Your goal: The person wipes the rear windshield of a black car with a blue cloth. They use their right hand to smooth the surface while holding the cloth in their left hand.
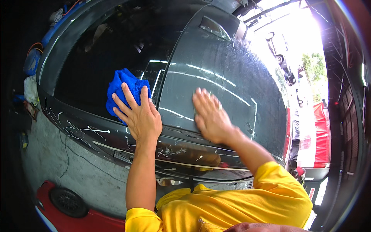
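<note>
Blue cloth (124, 89) lies pinned on the dark glass (112, 54) under your flat left hand (140, 116), right hand (210, 116) open-palmed on the wet roof (232, 69); wiping seems underway, so sweep the cloth on with even pressure.

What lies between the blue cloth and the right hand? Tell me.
In the head view, between the blue cloth under the left hand and the right hand lies only wet dark car body: a window-frame strip and bare panel, nothing loose.

Fluffy blue cloth (124, 89), glossy wet car glass (228, 77)
</note>
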### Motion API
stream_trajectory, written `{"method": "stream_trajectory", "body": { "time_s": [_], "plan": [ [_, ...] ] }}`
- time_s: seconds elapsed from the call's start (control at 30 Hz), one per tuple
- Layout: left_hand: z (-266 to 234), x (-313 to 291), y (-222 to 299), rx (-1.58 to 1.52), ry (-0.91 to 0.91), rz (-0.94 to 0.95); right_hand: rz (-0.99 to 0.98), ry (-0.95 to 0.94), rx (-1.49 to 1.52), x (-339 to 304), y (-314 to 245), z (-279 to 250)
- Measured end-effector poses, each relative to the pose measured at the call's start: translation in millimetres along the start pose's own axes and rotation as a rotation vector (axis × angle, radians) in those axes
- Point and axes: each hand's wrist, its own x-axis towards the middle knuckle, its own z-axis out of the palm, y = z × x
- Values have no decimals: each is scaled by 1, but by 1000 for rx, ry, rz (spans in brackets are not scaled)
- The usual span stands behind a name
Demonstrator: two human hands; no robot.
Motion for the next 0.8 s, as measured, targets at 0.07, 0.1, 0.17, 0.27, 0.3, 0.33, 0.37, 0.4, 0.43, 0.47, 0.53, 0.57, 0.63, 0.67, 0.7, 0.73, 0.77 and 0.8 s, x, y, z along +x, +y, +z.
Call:
{"method": "stream_trajectory", "body": {
  "time_s": [0.07, 0.1, 0.17, 0.27, 0.3, 0.33, 0.37, 0.4, 0.43, 0.47, 0.53, 0.57, 0.63, 0.67, 0.7, 0.73, 0.77, 0.8],
  "plan": [
    [-3, -1, -1, 10, 16, 13, 85, 140, 63, 60, 41, -4],
    [-2, 0, 1, -6, 4, 27, 117, 240, 72, 99, 74, -4],
    [-1, 2, 14, -48, -10, 51, 337, 169, 121, 169, 145, -32],
    [0, 3, 19, -51, -3, 74, 357, 385, 39, 192, 154, -23],
    [1, 3, 19, -56, -3, 76, 348, 327, 75, 178, 146, -16],
    [2, 3, 7, -42, -4, 40, 232, 332, 72, 160, 106, -5],
    [3, 3, 1, -37, -11, 20, 154, 355, 0, 126, 66, 9],
    [1, 2, -5, -27, -19, 3, 114, 267, 21, 88, 20, 10],
    [-3, 2, -4, -30, -20, 2, 53, 168, 63, 47, -14, -2],
    [-4, 2, 0, -32, -19, 4, -5, 37, 28, 13, -33, -4],
    [-6, 2, 5, -37, -17, 7, -64, 21, 36, -6, -29, 2],
    [-6, 1, 4, -40, -16, 2, -56, 4, 30, 5, -21, -1],
    [-5, 0, -4, -34, -10, -19, 62, 84, 79, 78, 22, -12],
    [-8, -1, -1, -55, -8, -4, 110, 135, 88, 119, 58, -15],
    [-7, 0, 6, -65, -6, 16, 218, 124, 63, 161, 99, -24],
    [-7, 1, 10, -68, -7, 32, 306, 82, 100, 196, 129, -43],
    [-8, 1, 28, -98, -11, 84, 388, 227, 89, 213, 190, -30],
    [-6, 2, 27, -89, -29, 78, 422, 245, 107, 225, 185, -31]
  ]
}}
